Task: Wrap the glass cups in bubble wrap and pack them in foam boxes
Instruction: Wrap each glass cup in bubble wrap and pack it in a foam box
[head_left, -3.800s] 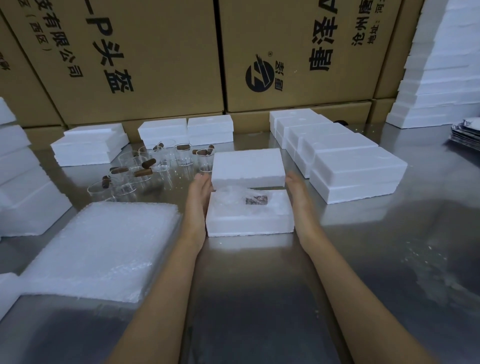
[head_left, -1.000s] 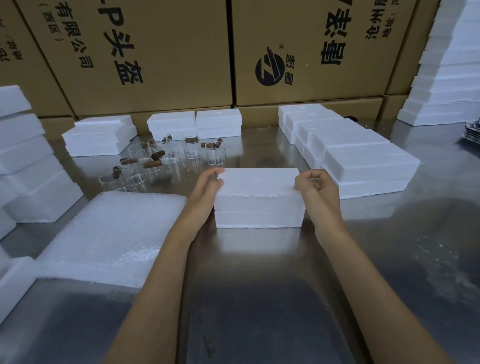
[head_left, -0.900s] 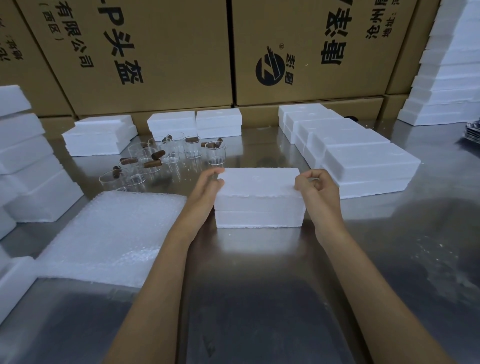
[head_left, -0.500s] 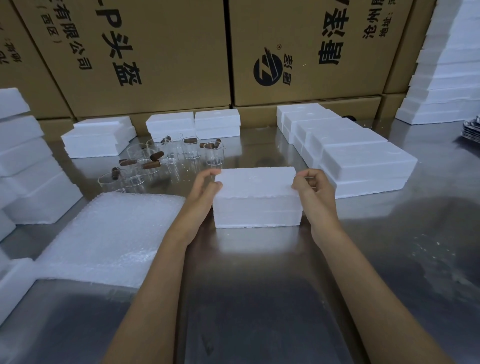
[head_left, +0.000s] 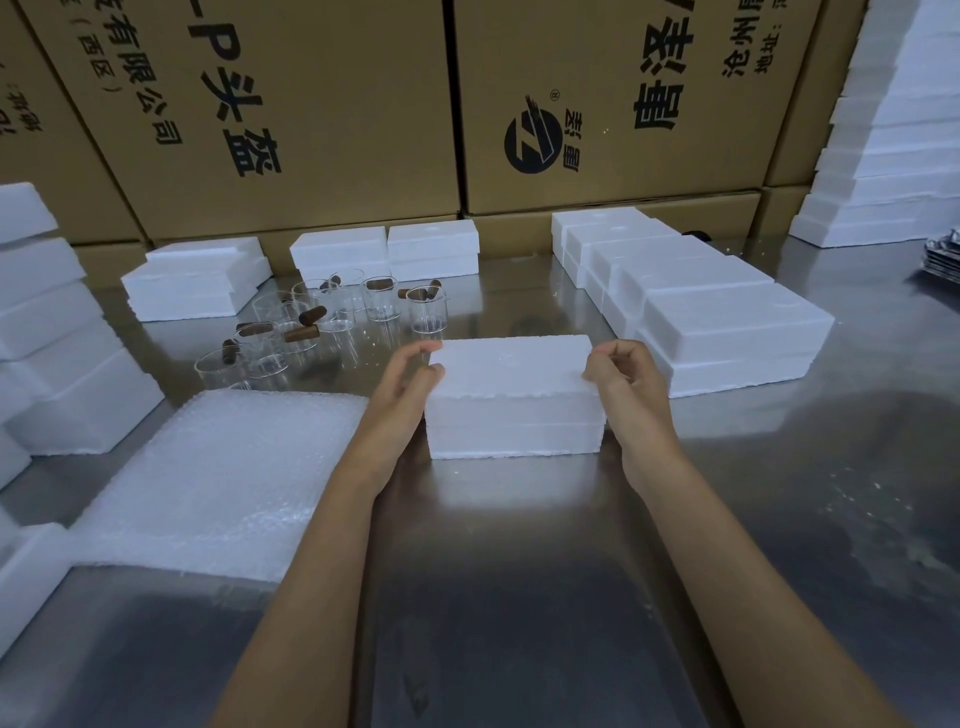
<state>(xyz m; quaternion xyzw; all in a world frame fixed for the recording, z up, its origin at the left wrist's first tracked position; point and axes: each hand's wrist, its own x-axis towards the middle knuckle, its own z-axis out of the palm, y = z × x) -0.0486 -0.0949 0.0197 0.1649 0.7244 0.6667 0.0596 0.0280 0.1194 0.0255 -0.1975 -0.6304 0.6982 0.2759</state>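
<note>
- A closed foam box (head_left: 514, 400), lid on its base, sits on the steel table (head_left: 779, 519) in the middle of the scene, between both hands.
- The left hand (head_left: 402, 392) lies against the box's left end, fingers fairly straight and loosely spread, the fingertips (head_left: 434, 370) touching the lid's left edge.
- The right hand (head_left: 626, 382) is at the box's right end, fingers curled, pinching the lid's right edge between thumb and fingertips.
- A stack of bubble wrap (head_left: 208, 478) lies flat on the near left, just beside the left forearm.
- The glass cups (head_left: 332, 322) stand in a cluster on the far left of the box, apart from it; brown handles or stoppers (head_left: 304, 325) show among them, which of the two I cannot tell.
- More foam boxes (head_left: 722, 317) form an overlapping row on the right, just beyond the right hand; others sit at the far side (head_left: 384, 254) and along the left edge (head_left: 57, 353).
- Printed cardboard cartons (head_left: 311, 114) wall off the far side of the table.
- A tall stack of foam pieces (head_left: 893, 156) rises at the far right.
</note>
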